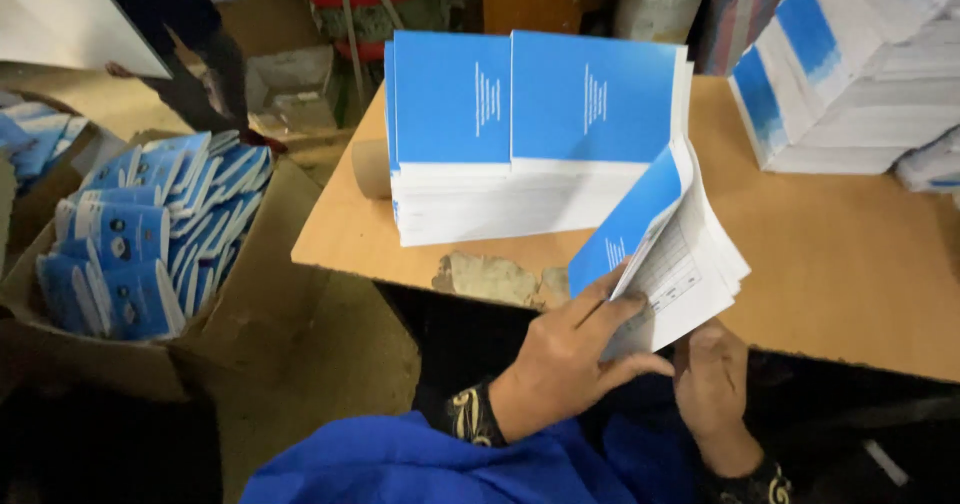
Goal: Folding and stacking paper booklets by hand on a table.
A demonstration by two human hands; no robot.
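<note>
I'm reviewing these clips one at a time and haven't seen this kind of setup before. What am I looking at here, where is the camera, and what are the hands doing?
There is no machine here: the single picture comes from a camera worn on a person's head, looking down at their own two bare hands. The left hand and the right hand hold a thin blue-covered booklet at the near edge of a wooden table, its printed pages fanned open. Behind it on the table stand two side-by-side stacks of the same blue booklets, and more piles sit at the far right. A scrap of torn cardboard lies at the table edge. To the left, lower down, an open cardboard box is filled with bundled blue booklets.
</note>
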